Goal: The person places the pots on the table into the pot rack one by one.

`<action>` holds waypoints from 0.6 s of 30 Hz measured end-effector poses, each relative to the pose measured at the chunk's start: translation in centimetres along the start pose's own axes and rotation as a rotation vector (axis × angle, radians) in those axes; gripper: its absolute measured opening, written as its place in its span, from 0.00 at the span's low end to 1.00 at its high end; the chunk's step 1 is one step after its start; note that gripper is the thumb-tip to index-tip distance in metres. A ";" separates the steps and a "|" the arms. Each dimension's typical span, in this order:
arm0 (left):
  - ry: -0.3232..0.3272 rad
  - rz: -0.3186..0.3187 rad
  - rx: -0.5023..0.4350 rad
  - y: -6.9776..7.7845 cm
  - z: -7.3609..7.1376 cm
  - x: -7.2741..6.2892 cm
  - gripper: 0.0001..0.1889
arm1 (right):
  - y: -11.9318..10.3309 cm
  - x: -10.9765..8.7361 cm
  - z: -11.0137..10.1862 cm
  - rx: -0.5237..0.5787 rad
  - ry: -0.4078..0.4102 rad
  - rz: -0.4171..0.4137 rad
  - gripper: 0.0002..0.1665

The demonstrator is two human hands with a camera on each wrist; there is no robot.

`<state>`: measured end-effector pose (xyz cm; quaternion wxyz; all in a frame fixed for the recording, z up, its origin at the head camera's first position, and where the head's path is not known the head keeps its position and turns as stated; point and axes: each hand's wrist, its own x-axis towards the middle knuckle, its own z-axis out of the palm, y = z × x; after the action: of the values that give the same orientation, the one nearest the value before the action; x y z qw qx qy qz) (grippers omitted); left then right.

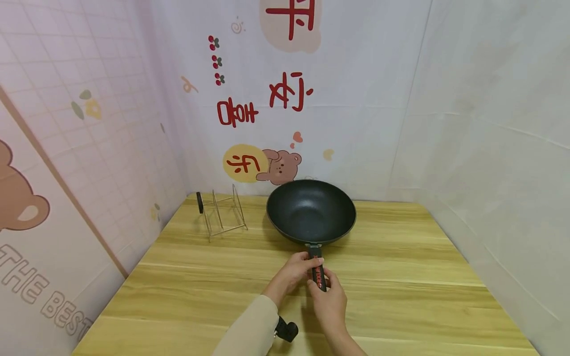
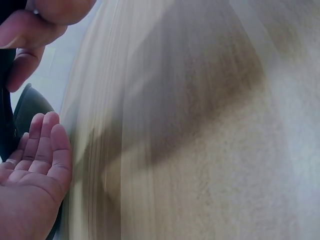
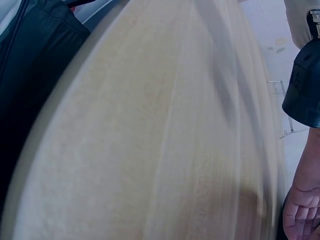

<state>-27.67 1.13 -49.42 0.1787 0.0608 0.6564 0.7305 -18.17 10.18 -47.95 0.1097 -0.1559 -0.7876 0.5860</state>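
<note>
A black wok [image 1: 311,210] faces up at the back of the wooden table [image 1: 387,296], its handle [image 1: 318,277] marked with red letters and pointing toward me. Near the pan end, my left hand [image 1: 294,271] holds the handle from the left, thumb lying across the top. My right hand [image 1: 330,300] grips the handle closer to its tip, thumb on one side and fingers on the other. In the left wrist view, the fingers of my left hand [image 2: 37,175] extend below the handle [image 2: 6,120]; the fingers [image 2: 30,30] of my right hand curl around it above.
Left of the wok stands a thin wire rack [image 1: 222,217] with a black piece [image 1: 200,202] at its left end. A black device [image 1: 287,330] is strapped to my left wrist. Printed cloth walls [image 1: 347,99] enclose the table's back and sides.
</note>
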 end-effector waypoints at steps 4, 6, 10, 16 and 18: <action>0.013 -0.008 -0.022 -0.1 0.0 0.1 0.16 | 0.1 0.0 0.2 -0.013 0.025 -0.014 0.30; 0.016 -0.012 -0.031 -0.1 0.1 0.1 0.15 | 0.2 0.0 0.2 -0.017 0.033 -0.021 0.30; 0.020 -0.003 -0.046 -0.1 0.2 -0.1 0.14 | 0.3 -0.1 0.2 -0.012 0.034 -0.029 0.30; 0.022 0.006 -0.060 -0.1 0.2 -0.2 0.14 | 0.6 -0.1 0.4 0.000 0.040 -0.032 0.29; 0.025 0.020 -0.060 -0.1 0.3 -0.2 0.14 | 0.6 -0.1 0.5 0.003 0.042 -0.033 0.29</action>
<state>-27.37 1.32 -49.42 0.1649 0.0531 0.6356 0.7523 -18.14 9.85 -48.70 0.1359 -0.1550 -0.7867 0.5819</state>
